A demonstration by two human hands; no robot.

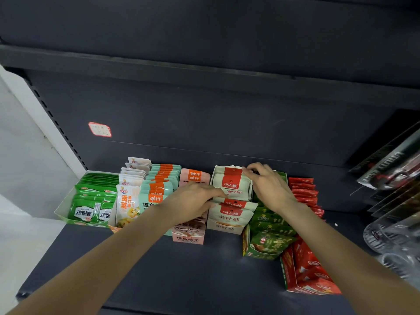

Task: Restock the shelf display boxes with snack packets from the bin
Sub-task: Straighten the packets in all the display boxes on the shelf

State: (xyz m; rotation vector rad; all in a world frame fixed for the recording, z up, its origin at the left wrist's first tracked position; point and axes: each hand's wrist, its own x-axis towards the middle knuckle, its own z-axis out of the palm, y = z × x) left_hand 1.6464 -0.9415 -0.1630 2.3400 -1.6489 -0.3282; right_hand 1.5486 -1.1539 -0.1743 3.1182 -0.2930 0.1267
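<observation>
A white display box (223, 227) on the dark shelf holds cream snack packets with red tops (231, 184). My right hand (270, 186) pinches the top edge of the rear packets at the back of that box. My left hand (193, 202) reaches in from the left, its fingers touching the packets in the middle of the same box; whether it grips one I cannot tell. A pink box (188, 237) of packets lies under my left wrist. The bin is out of view.
Further boxes stand in a row: green packets (91, 201) at far left, then white-orange packets (128, 196), teal ones (161, 178), dark green ones (270, 235) and red ones (306, 269) on the right. Hanging goods (391, 169) crowd the right edge. The shelf front (181, 280) is bare.
</observation>
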